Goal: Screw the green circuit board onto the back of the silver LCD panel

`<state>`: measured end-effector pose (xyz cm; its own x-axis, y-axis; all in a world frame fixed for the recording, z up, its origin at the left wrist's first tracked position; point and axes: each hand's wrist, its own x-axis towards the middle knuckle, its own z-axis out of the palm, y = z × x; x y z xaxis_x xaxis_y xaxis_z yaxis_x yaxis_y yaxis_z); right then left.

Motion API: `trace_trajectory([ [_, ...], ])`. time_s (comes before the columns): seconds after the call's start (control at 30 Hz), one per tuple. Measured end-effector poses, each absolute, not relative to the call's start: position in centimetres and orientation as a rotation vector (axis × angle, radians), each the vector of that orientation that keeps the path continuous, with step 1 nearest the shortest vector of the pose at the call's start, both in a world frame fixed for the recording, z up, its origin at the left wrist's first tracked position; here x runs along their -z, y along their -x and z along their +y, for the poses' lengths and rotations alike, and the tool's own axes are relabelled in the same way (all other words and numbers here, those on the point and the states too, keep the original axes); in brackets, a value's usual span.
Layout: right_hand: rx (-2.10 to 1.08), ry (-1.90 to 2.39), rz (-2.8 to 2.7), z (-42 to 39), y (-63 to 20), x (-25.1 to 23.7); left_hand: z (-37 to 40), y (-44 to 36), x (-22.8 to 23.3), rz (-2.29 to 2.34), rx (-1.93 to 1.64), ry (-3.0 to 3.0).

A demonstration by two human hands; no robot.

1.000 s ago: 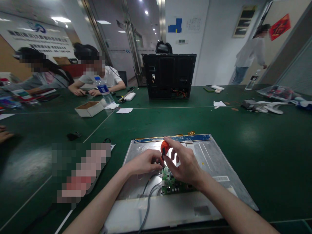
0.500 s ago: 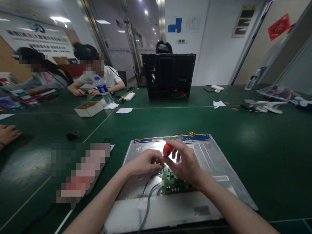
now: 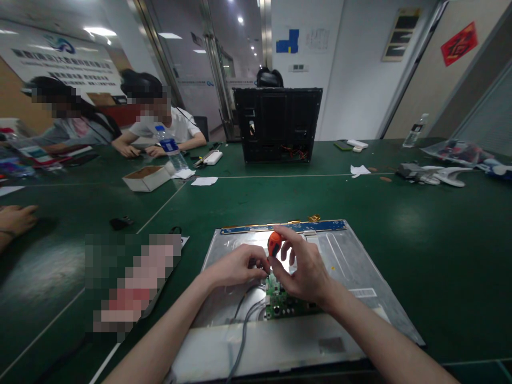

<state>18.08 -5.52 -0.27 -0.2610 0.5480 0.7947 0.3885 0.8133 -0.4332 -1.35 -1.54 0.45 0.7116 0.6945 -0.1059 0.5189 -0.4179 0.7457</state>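
Observation:
An orange-and-black screwdriver [image 3: 274,244] stands roughly upright, its handle between the thumb and fingers of my right hand [image 3: 306,264]. My left hand [image 3: 240,265] is closed in a pinch by the screwdriver's lower end; what its fingertips hold is hidden. Below both hands lies a green circuit board [image 3: 288,306], partly covered by my right hand. It sits on the metal back of a flat display panel [image 3: 352,266]. Grey cables [image 3: 245,336] run from the board's left side toward me. A blue strip board [image 3: 240,230] lines the panel's far edge.
A black monitor casing [image 3: 278,125] stands across the green table. To the left are an open box [image 3: 147,179], a water bottle [image 3: 170,146] and a small black object [image 3: 120,223]. Another person's hand [image 3: 16,220] rests at far left; two people sit beyond. White-grey parts [image 3: 432,174] lie right.
The screwdriver handle has turned a little in my right hand's fingers and looks more upright. My left hand stays almost where it was.

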Motion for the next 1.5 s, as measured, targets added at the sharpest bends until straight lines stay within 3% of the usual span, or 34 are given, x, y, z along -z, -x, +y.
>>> trace_trajectory([
  [1.5,-0.181,0.67,-1.86,-5.31,-17.98,0.13,-1.47,1.5,-0.39,0.927,-0.254,-2.097],
])
